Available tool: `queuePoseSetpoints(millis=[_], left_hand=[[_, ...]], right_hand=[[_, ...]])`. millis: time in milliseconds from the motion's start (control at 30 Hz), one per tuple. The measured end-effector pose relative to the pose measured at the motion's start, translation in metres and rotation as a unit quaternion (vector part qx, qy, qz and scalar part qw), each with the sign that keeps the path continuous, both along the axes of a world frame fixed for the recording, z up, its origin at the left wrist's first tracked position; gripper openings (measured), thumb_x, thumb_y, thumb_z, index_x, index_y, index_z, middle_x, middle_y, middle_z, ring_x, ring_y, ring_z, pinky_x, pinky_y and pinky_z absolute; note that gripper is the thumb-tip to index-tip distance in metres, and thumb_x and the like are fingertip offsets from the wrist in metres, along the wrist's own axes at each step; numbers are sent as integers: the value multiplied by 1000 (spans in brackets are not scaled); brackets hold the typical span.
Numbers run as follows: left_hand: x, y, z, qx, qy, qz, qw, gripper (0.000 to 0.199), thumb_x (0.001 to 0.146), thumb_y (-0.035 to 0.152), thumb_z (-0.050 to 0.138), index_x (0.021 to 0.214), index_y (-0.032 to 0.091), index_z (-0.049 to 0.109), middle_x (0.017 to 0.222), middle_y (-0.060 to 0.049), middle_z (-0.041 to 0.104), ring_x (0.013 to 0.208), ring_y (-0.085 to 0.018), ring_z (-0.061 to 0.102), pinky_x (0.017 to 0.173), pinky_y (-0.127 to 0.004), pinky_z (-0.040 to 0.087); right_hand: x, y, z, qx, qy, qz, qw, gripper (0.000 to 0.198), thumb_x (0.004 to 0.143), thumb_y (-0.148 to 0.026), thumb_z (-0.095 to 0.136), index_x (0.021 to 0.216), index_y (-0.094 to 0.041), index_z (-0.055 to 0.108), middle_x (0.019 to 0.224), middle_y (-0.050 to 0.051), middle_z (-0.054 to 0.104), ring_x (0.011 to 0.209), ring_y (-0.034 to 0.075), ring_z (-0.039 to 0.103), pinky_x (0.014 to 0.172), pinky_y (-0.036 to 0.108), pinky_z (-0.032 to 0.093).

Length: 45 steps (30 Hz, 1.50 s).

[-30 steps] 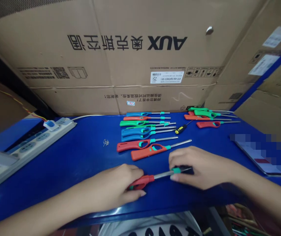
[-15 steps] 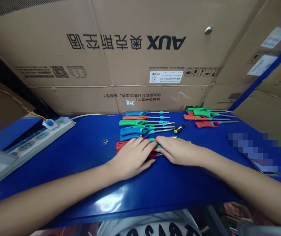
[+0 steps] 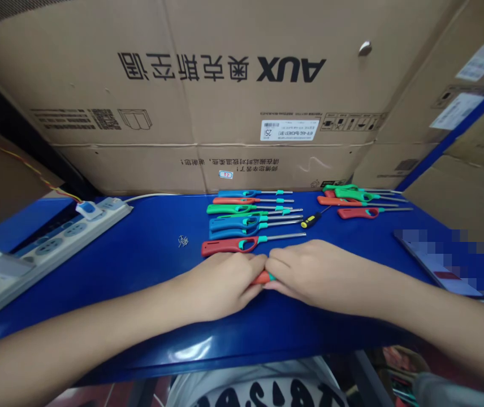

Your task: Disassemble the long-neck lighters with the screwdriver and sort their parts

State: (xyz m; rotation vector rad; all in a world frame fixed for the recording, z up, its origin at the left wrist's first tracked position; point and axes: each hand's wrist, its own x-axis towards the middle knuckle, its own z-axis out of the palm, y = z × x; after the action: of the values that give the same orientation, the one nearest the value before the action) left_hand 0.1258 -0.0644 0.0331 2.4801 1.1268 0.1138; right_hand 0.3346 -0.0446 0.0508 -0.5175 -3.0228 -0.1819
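Between my two closed hands is a red-orange long-nosed gas lighter (image 3: 262, 277), seen only as a short stretch with a teal collar. My left hand (image 3: 225, 282) wraps its handle part, and my right hand (image 3: 305, 268) grips it at the collar and nozzle end. Just beyond my hands lies another red lighter (image 3: 225, 246), nozzle to the right. Past it are blue lighters (image 3: 225, 226), a green lighter (image 3: 227, 209) and an orange lighter (image 3: 233, 200) in a stacked row. A black and yellow screwdriver (image 3: 310, 220) rests right of their nozzles.
Small screws (image 3: 183, 241) form a pile left of the row. More green and red lighters (image 3: 358, 213) lie at the back right. A power strip (image 3: 61, 240) runs along the left, a phone-like device (image 3: 441, 265) lies right. A cardboard wall (image 3: 220, 124) closes off the back.
Both hands have come nearer to the table's front edge with the held lighter, away from the row. The red lighter they partly covered now shows in full.
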Motion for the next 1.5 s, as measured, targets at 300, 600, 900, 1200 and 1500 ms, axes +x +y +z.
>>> queuePoseSetpoints(millis=[300, 600, 900, 1200, 1500], left_hand=[[-41, -26, 5, -132, 4, 57, 990, 34, 102, 47, 45, 88, 21, 62, 81, -1, 63, 65, -16, 60, 59, -26, 42], [-23, 22, -18, 5, -34, 37, 999, 33, 99, 43, 58, 79, 17, 62, 72, -1, 60, 61, -14, 54, 58, -25, 39], [-18, 53, -46, 105, -68, 37, 991, 23, 95, 37, 66, 84, 16, 67, 87, -5, 61, 77, -19, 60, 69, -29, 48], [-24, 60, -48, 217, -23, 63, 974, 27, 95, 41, 63, 106, 16, 64, 105, -11, 67, 98, -29, 62, 85, -41, 52], [-19, 27, -8, 133, 80, 13, 988, 32, 100, 43, 53, 82, 20, 65, 76, -4, 71, 64, -20, 67, 57, -27, 42]], right_hand=[[37, -10, -4, 8, -9, -23, 1000, 28, 105, -28, 43, 83, -20, 58, 70, 0, 58, 57, 16, 51, 56, 33, 28], [21, 64, -29, -111, 61, -130, 983, 41, 107, -33, 34, 94, -14, 68, 95, 12, 69, 92, 23, 63, 86, 37, 45], [-11, 101, -53, -189, 30, -138, 972, 24, 92, -32, 65, 110, -16, 66, 111, 11, 69, 101, 25, 64, 83, 33, 47], [-19, 77, -48, -152, 56, -143, 976, 13, 97, -21, 53, 108, -14, 58, 104, 12, 68, 91, 22, 64, 74, 31, 44], [4, 37, -24, -33, 49, -7, 998, 36, 105, -35, 42, 90, -14, 67, 81, 7, 65, 67, 16, 56, 62, 29, 37]])
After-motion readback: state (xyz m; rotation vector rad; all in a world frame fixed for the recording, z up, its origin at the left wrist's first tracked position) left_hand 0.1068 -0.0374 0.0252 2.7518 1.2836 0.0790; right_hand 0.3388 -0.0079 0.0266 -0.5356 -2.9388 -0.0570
